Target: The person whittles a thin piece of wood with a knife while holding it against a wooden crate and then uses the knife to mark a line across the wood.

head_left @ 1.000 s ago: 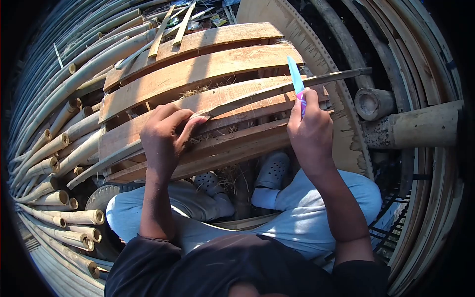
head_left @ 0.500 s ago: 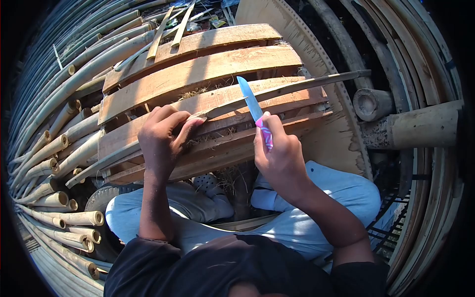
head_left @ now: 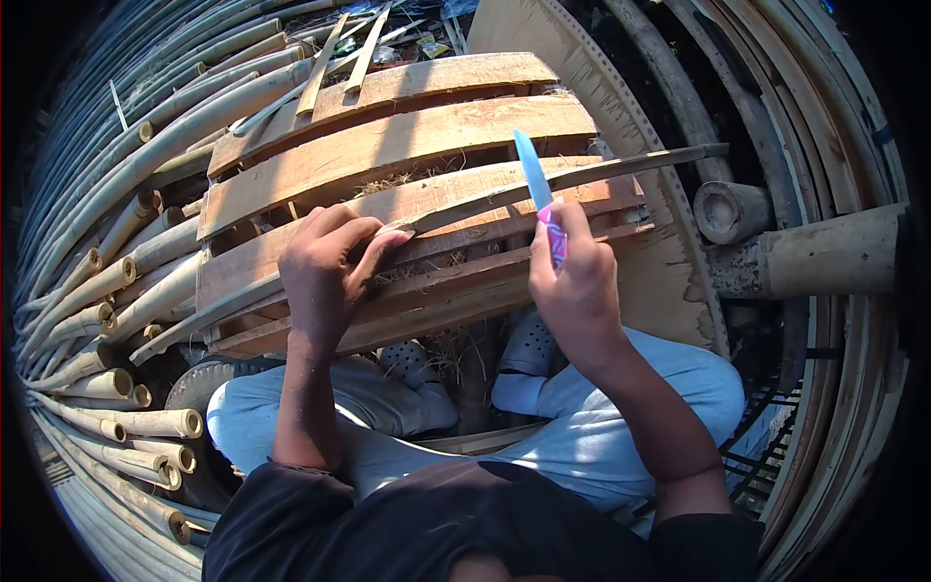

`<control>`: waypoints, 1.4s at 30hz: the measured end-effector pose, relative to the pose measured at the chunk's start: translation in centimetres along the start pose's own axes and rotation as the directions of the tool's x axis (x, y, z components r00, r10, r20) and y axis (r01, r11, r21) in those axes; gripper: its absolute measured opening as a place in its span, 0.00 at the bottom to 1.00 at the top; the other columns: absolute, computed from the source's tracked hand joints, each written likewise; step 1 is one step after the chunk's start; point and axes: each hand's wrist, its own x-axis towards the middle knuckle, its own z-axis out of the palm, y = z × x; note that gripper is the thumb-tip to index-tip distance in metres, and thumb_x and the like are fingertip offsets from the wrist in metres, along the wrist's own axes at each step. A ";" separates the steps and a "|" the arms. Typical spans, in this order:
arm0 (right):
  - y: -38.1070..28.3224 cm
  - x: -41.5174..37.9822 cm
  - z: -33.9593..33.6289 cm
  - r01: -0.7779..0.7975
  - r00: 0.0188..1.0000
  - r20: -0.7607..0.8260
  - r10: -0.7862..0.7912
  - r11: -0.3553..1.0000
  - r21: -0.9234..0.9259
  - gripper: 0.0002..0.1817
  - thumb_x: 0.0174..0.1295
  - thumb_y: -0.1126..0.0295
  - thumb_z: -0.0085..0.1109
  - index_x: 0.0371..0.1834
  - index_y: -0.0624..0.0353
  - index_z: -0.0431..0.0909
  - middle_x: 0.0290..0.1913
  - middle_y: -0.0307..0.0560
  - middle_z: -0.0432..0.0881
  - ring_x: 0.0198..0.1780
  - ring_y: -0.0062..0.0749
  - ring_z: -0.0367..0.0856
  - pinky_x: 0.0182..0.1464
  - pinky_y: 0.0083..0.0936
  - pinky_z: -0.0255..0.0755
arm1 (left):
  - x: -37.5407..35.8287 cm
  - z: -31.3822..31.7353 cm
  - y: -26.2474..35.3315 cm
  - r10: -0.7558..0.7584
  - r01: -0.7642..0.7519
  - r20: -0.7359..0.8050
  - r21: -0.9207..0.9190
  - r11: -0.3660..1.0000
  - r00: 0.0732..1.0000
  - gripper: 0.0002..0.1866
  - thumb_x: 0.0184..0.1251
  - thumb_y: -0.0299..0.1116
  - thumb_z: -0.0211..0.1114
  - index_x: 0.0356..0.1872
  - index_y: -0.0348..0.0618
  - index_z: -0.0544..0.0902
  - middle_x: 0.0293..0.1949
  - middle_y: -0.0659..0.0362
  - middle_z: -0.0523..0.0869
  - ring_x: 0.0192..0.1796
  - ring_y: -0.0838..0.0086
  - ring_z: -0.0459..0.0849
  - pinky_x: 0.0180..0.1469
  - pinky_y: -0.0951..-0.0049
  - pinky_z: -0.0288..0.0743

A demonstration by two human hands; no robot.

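My left hand (head_left: 333, 257) is closed around a long, narrow strip, probably bamboo (head_left: 475, 206), that slants across a slatted wooden platform (head_left: 407, 136). In my right hand (head_left: 576, 276) is a knife (head_left: 531, 170) with a blue blade and a pink patterned handle. Its blade points away from me and lies across the strip, right of my left hand; whether the edge touches cannot be told. The strip's far right end reaches past the platform, and its other end hangs over the lower left corner. My left fingers hide part of the strip.
Stacked bamboo poles (head_left: 155, 427) fill the left side. A thick bamboo pole (head_left: 834, 254) and long wooden strips lie to the right. Behind the platform leans a curved board (head_left: 669, 276). Two loose slats (head_left: 369, 48) rest on its far edge. My crossed legs are close below.
My right hand and the knife have slid to the right along the strip, away from my left hand. My left hand keeps its grip, nearly unmoved. The view has shifted slightly.
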 end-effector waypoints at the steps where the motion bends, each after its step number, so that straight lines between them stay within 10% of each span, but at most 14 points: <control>1: -0.6 -2.0 1.6 0.114 0.991 0.070 -0.118 0.992 0.052 0.09 0.72 0.76 0.60 0.52 0.66 0.73 0.24 0.66 0.83 0.31 0.63 0.88 0.31 0.50 0.82 | 0.0 -0.1 -0.2 0.007 -0.007 0.015 -0.004 1.000 1.000 0.13 0.57 0.41 0.82 0.33 0.43 0.91 0.29 0.60 0.83 0.33 0.67 0.82 0.36 0.66 0.75; 15: 1.3 2.4 -0.5 0.046 0.995 -0.090 -0.048 0.999 -0.024 0.09 0.74 0.74 0.57 0.52 0.65 0.72 0.22 0.65 0.82 0.29 0.63 0.87 0.30 0.52 0.80 | -0.3 0.1 0.2 -0.015 0.015 -0.003 0.009 1.000 1.000 0.13 0.57 0.41 0.81 0.33 0.43 0.91 0.29 0.60 0.84 0.34 0.66 0.82 0.36 0.66 0.74; 20: -1.5 -1.3 2.0 0.011 0.986 0.167 -0.013 1.000 0.014 0.09 0.73 0.75 0.59 0.53 0.65 0.75 0.29 0.64 0.85 0.35 0.61 0.89 0.36 0.45 0.81 | -0.1 0.0 0.2 -0.033 0.033 0.019 0.003 0.999 0.999 0.12 0.59 0.41 0.81 0.33 0.43 0.91 0.29 0.60 0.83 0.34 0.66 0.82 0.37 0.65 0.74; 23: 0.7 2.2 -0.4 0.059 0.997 -0.046 -0.060 0.998 -0.022 0.07 0.74 0.74 0.57 0.49 0.64 0.72 0.22 0.65 0.82 0.30 0.64 0.87 0.30 0.51 0.81 | -0.1 0.2 0.2 0.005 -0.005 -0.018 0.004 1.000 1.000 0.11 0.59 0.40 0.81 0.33 0.44 0.91 0.29 0.60 0.83 0.34 0.66 0.82 0.37 0.65 0.74; 38: -0.6 0.4 1.6 0.122 0.986 0.101 -0.132 0.987 0.101 0.07 0.75 0.71 0.58 0.45 0.64 0.72 0.23 0.64 0.83 0.31 0.64 0.87 0.31 0.52 0.83 | -0.1 0.3 0.0 0.001 -0.001 -0.025 0.012 1.000 1.000 0.12 0.58 0.40 0.81 0.32 0.43 0.91 0.29 0.60 0.83 0.33 0.66 0.81 0.36 0.65 0.74; 42: -0.1 1.5 1.0 0.021 0.999 -0.034 -0.025 0.994 -0.104 0.08 0.75 0.71 0.57 0.47 0.65 0.73 0.23 0.63 0.84 0.29 0.63 0.87 0.30 0.49 0.83 | -0.2 0.2 0.2 0.006 -0.006 -0.033 -0.020 1.000 0.999 0.12 0.58 0.40 0.81 0.32 0.43 0.91 0.29 0.60 0.83 0.33 0.66 0.82 0.36 0.65 0.74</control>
